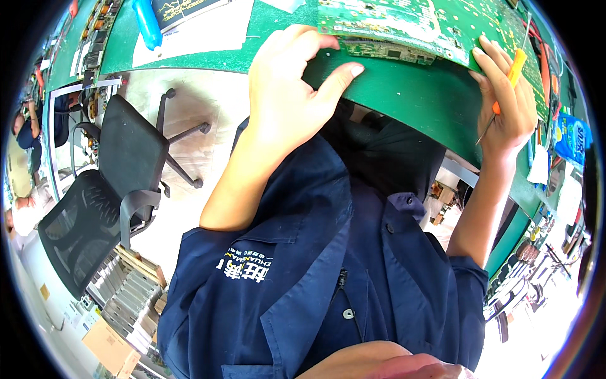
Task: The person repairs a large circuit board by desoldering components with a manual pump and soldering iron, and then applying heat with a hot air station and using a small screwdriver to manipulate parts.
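A large green circuit board [404,25] lies at the far edge of the view on the green bench top. Under its near edge a second, smaller board [391,50] with components shows. My left hand [290,85] is at the large board's left corner, its index fingertip by the edge and the thumb stretched out apart from it. In my right hand [510,114] is a screwdriver [517,68] with a yellow and orange handle, its thin shaft pointing back toward my wrist. Fingertips of that hand rest at the board's near right edge.
The green bench top [404,104] ends just before my lap. Left on it lie a blue cylindrical object [147,24] and white paper [208,47]. A black office chair [129,139] stands to the left. A blue packet [573,139] and several tools are at the right.
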`<state>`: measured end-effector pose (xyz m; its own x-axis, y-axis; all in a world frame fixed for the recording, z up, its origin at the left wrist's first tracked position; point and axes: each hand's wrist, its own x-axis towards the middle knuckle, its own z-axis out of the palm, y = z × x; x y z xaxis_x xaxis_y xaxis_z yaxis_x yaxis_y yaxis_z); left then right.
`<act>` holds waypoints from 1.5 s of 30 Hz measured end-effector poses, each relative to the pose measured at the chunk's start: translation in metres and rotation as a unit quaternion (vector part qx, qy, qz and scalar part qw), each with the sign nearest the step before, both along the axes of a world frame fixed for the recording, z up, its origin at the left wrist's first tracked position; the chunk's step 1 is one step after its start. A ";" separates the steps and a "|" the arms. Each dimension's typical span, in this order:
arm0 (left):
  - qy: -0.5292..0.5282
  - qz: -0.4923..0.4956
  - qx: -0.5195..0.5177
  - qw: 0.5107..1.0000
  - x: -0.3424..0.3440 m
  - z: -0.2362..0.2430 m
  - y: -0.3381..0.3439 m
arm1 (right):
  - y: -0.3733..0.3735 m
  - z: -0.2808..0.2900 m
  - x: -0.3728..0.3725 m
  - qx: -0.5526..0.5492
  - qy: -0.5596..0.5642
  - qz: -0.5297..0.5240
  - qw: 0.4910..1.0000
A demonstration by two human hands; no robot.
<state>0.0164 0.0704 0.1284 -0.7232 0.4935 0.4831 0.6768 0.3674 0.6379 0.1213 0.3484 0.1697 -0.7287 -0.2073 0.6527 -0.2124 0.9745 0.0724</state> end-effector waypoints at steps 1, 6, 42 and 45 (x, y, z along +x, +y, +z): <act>-0.018 -0.005 0.001 1.000 0.001 0.002 0.002 | 0.000 0.004 0.000 -0.001 -0.008 -0.001 1.000; -0.281 -0.068 0.210 0.934 0.007 0.013 0.014 | 0.003 0.025 -0.008 -0.069 -0.015 -0.006 0.997; -0.453 -0.051 0.476 0.752 0.030 0.042 0.123 | 0.019 0.062 -0.044 -0.126 0.041 0.044 0.990; -0.456 -0.054 0.480 0.748 0.030 0.041 0.122 | 0.018 0.061 -0.044 -0.128 0.043 0.042 0.990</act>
<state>0.0468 0.1927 0.1698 -0.9490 0.3147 -0.0167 -0.2067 -0.5814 0.7869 0.0770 0.3666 0.2312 -0.6560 -0.0847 0.7500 -0.2966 0.9427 -0.1530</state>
